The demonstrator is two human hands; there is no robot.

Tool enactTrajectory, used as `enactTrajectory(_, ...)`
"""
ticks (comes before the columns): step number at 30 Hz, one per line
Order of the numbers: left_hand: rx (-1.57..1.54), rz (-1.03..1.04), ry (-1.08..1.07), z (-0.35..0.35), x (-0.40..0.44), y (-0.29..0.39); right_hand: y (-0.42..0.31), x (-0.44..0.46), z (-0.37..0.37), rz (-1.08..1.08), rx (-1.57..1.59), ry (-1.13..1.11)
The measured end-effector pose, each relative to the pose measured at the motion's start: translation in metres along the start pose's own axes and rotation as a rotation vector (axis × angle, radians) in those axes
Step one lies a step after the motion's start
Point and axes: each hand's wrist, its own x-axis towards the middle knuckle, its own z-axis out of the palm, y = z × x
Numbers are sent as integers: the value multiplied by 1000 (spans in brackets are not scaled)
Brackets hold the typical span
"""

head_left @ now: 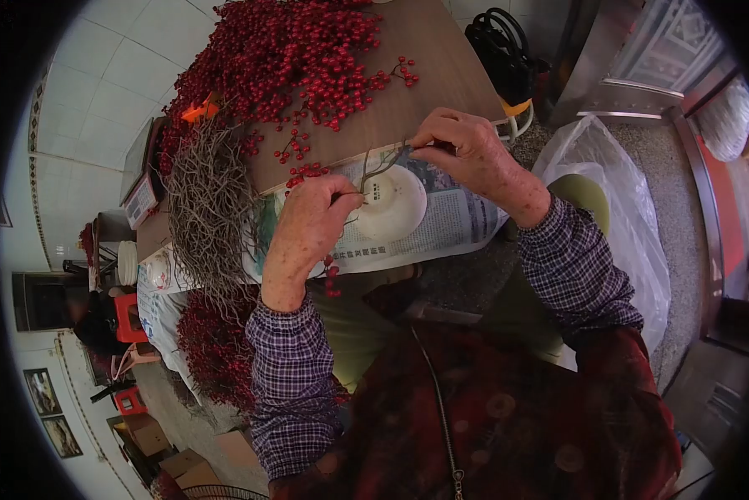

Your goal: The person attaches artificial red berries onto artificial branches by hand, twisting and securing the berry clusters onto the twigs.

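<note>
on the wooden table (441,58), above newspaper (451,215) and a white dish (401,210), our left hand (308,221) and right hand (468,148) pinch a forked twig (382,170); we judge it light, stiff, snappable, best held near its ends.

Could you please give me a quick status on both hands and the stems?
Left hand and right hand pinching thin stems; stems above white dish on newspaper; nothing seen blocking either hand.
</note>
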Motion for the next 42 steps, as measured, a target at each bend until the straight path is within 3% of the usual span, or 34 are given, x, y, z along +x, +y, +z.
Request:
enactTrajectory(10,-9,12,46,3,1,-4,-3,0,1,3,13,2)
enactTrajectory(15,195,232,-5,3,6,0,-5,-1,2,1,4,-12)
enactTrajectory(22,158,182,-27,10,16,0,-4,-1,3,-13,-16,-5)
enactTrajectory(26,46,100,51,8,9,5,-4,-1,3,-39,-4,6)
enactTrajectory(31,-16,-13,103,-1,1,8,-22,0,2,170,162,-52)
enactTrajectory(36,-336,-101,137,-3,-10,-3,-43,-3,10,290,356,-116)
enactTrajectory(42,-702,-31,199,1,-27,-8,-54,-7,26,392,634,-197)
